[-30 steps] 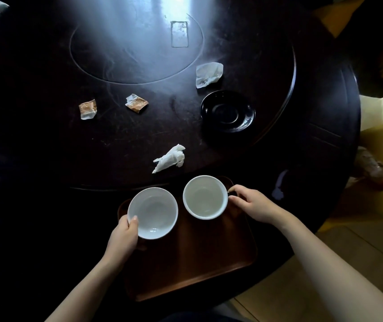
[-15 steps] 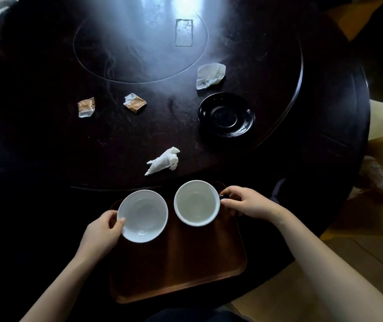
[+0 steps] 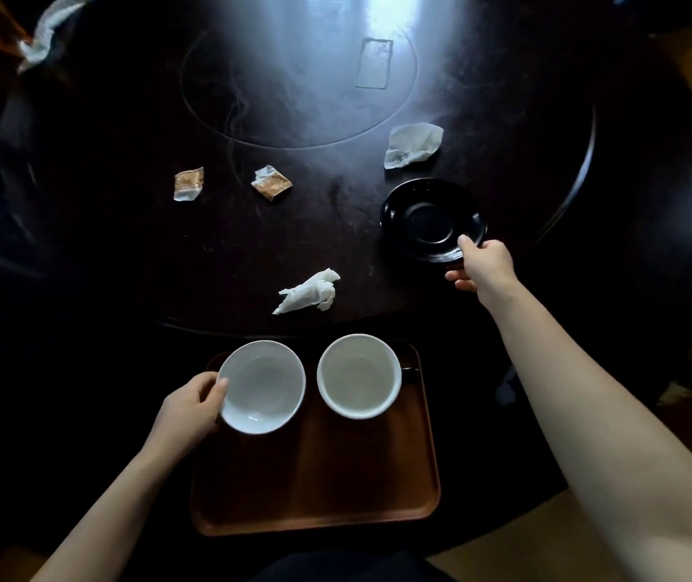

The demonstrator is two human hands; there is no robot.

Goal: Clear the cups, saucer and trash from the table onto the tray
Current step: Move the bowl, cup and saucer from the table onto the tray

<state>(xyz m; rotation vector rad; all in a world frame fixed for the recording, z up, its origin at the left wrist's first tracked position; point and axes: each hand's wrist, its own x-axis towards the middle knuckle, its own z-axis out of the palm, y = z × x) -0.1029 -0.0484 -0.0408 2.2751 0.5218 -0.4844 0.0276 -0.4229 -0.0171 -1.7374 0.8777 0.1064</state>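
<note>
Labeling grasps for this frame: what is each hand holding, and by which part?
Left hand: the left cup, gripped at its near-left rim, on the tray. Right hand: the black saucer, pinched at its near-right edge.

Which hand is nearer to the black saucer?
Right. The right hand touches the black saucer at its near rim; the left hand is far away, at the white cup.
</note>
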